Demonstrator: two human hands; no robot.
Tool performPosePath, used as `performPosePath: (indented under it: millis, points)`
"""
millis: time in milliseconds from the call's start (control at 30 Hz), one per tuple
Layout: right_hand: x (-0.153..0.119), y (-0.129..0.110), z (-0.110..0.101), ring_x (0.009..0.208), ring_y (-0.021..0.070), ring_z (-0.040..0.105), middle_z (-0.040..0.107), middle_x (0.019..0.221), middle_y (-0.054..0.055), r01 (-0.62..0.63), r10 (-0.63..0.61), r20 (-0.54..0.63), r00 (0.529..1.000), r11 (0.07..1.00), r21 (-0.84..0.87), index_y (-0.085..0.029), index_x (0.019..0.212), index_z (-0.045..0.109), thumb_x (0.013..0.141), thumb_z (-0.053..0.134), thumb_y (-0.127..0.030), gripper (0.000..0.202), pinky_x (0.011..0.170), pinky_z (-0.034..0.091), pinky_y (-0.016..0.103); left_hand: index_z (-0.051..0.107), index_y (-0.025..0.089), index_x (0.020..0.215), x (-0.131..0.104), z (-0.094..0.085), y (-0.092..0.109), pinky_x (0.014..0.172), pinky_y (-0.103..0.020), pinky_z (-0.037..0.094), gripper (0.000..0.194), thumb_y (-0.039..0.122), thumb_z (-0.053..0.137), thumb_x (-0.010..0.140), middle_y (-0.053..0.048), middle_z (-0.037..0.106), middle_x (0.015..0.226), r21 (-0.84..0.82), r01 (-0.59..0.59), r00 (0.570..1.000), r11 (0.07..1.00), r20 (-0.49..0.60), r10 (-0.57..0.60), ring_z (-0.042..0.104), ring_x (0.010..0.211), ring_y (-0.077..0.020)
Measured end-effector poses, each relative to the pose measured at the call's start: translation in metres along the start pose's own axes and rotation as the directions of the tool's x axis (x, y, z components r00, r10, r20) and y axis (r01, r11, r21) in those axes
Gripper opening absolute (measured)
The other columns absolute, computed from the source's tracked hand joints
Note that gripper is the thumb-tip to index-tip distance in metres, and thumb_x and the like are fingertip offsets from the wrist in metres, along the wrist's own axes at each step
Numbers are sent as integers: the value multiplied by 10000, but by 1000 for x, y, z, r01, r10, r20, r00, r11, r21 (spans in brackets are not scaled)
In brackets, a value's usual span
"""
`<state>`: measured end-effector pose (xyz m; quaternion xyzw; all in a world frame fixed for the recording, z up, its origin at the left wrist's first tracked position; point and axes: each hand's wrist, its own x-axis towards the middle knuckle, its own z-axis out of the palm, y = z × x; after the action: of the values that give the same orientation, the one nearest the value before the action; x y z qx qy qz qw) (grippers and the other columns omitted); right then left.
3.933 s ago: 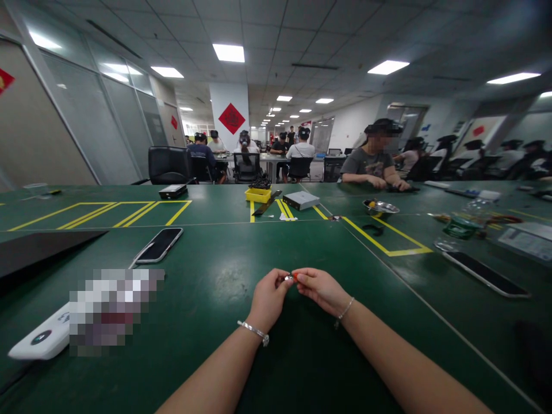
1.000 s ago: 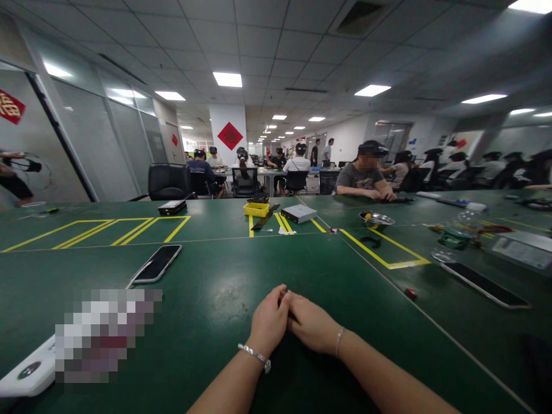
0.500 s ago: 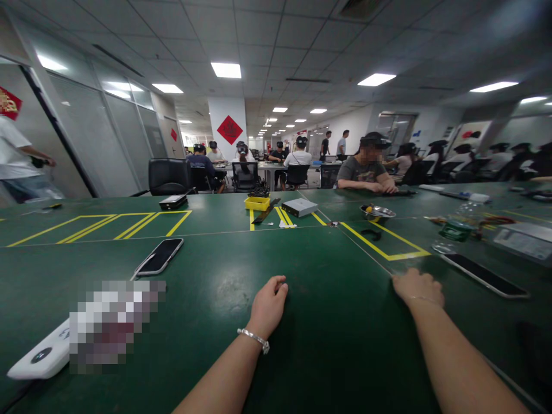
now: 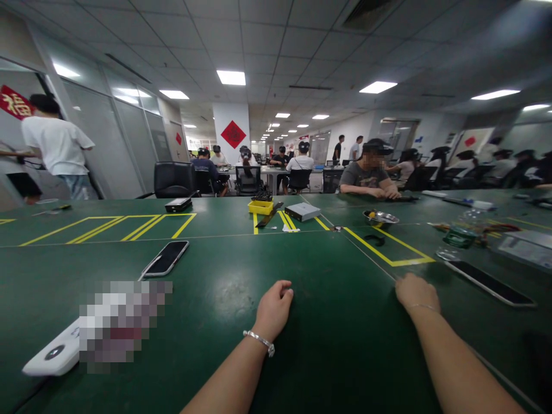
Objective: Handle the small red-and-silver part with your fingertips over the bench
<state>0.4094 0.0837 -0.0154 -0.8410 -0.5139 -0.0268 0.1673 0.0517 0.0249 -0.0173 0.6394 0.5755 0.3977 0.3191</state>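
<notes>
My left hand (image 4: 276, 307) rests on its side on the green table (image 4: 336, 356). Its fingers are loosely curled with the thumb near them, and nothing shows in the grip. A silver bracelet circles that wrist. To the right, my right hand (image 4: 417, 294) lies back-up on the table with its fingers folded under, just beside a seam in the tabletop; no held thing is visible. A dark-screened smartphone (image 4: 491, 283) lies to the right of this hand. On the left are another smartphone (image 4: 167, 257) with a cable and a white device (image 4: 54, 351), partly blurred out.
Farther back stand a yellow tray (image 4: 260, 207), a grey metal box (image 4: 302, 211), a metal bowl (image 4: 381, 218) and a black box (image 4: 178, 205). A plastic bottle (image 4: 460, 234) is at right. Yellow tape marks the table. A person (image 4: 370, 175) sits across; others sit beyond.
The view has shifted slightly, so the table's things sit a little farther right. My right fingers look more tucked in. At far left, a person in a white shirt has come further into view.
</notes>
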Motion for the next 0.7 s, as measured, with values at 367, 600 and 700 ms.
performPosePath:
  millis: [367, 600, 700]
  points:
    - [1, -4, -6, 765, 301, 554, 572, 853, 214, 30, -19, 95, 995, 994, -109, -101, 812, 628, 733, 316, -293, 374, 621, 412, 391, 537, 250, 968, -1, 0, 2, 641, -239, 394, 308, 398, 377, 751, 6, 615, 821, 33, 12, 1000, 999, 3, -12, 555, 750, -135]
    - [-20, -55, -14, 766, 245, 546, 598, 852, 130, 164, -164, 11, 986, 985, 49, -156, 805, 624, 723, 356, -339, 334, 627, 399, 332, 541, 241, 959, -1, 2, 4, 696, -241, 404, 284, 371, 417, 738, 1, 613, 876, 61, 29, 999, 998, 33, -31, 551, 801, -133]
    - [-46, -97, -13, 728, 197, 551, 614, 816, 69, 202, -259, 135, 956, 920, 335, -189, 789, 610, 701, 407, -398, 304, 606, 396, 291, 530, 238, 968, -2, 3, 6, 741, -239, 400, 278, 323, 480, 708, 2, 609, 923, 45, 5, 998, 999, 58, -8, 549, 845, -127]
